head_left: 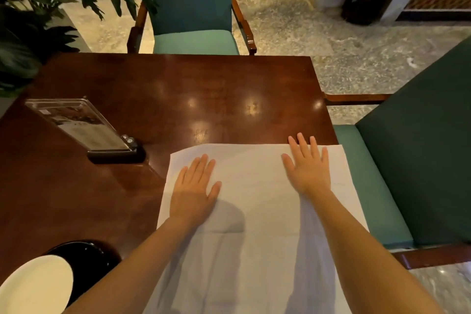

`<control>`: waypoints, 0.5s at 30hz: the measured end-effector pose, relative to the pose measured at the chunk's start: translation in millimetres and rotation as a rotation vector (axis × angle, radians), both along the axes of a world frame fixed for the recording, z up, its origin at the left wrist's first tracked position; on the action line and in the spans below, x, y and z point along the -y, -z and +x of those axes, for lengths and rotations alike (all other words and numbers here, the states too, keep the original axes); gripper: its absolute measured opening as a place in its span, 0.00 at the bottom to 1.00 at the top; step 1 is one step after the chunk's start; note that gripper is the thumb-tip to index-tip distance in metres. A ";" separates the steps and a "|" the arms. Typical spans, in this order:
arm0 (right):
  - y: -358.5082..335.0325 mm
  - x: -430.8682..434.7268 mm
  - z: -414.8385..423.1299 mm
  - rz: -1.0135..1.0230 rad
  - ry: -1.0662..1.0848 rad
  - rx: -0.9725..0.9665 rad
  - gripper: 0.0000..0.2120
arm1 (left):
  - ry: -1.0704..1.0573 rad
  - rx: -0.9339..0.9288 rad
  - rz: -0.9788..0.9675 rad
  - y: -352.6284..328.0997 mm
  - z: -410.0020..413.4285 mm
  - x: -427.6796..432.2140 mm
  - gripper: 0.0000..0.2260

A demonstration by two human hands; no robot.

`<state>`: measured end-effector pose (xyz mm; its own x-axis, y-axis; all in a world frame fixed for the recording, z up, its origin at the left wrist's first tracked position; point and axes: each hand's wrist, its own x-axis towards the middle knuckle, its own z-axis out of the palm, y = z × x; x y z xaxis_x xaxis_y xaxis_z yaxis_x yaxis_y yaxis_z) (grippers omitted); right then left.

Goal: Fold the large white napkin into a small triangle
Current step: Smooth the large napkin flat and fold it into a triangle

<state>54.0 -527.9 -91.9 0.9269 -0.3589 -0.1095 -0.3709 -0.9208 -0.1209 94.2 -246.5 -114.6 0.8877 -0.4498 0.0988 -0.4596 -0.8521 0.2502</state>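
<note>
The large white napkin [254, 186] lies spread flat on the near right part of the dark wooden table [178, 94], its right edge reaching the table's edge. My left hand [195, 186] rests palm down on the napkin's left part, fingers apart. My right hand [308, 163] lies palm down near the napkin's far right corner, with its fingertips over the far edge onto the wood. Neither hand grips the cloth. Both forearms cross over the napkin's near part.
An acrylic menu stand [84, 127] sits at the left of the table. A white plate [35, 285] on a black dish [89, 255] is at the near left. Teal chairs stand at the far side [193, 7] and the right [420, 148]. A plant [38, 7] fills the far left.
</note>
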 end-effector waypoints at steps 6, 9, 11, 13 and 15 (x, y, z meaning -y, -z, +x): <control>1.2 0.0 -0.5 -0.014 -0.008 0.003 0.30 | -0.322 -0.133 0.046 -33.9 63.6 -5.0 0.20; 2.4 0.4 -0.2 -0.012 -0.005 0.014 0.28 | -0.275 -0.133 0.081 -45.2 73.2 -1.3 0.12; 4.9 -0.6 -0.1 -0.020 0.000 0.026 0.27 | -0.305 -0.109 0.072 -49.2 73.9 1.7 0.09; 5.6 -1.3 0.1 -0.022 0.012 0.039 0.27 | -0.361 -0.087 0.016 -55.1 74.2 5.6 0.07; 4.5 -1.2 2.4 -0.021 0.016 0.043 0.26 | -0.381 -0.059 -0.040 -61.8 74.2 10.0 0.04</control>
<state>56.5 -526.7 -96.3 0.9247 -0.3756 -0.0625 -0.3805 -0.9172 -0.1181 168.5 -256.5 -52.7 0.9951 -0.0833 0.0533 -0.0956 -0.9482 0.3029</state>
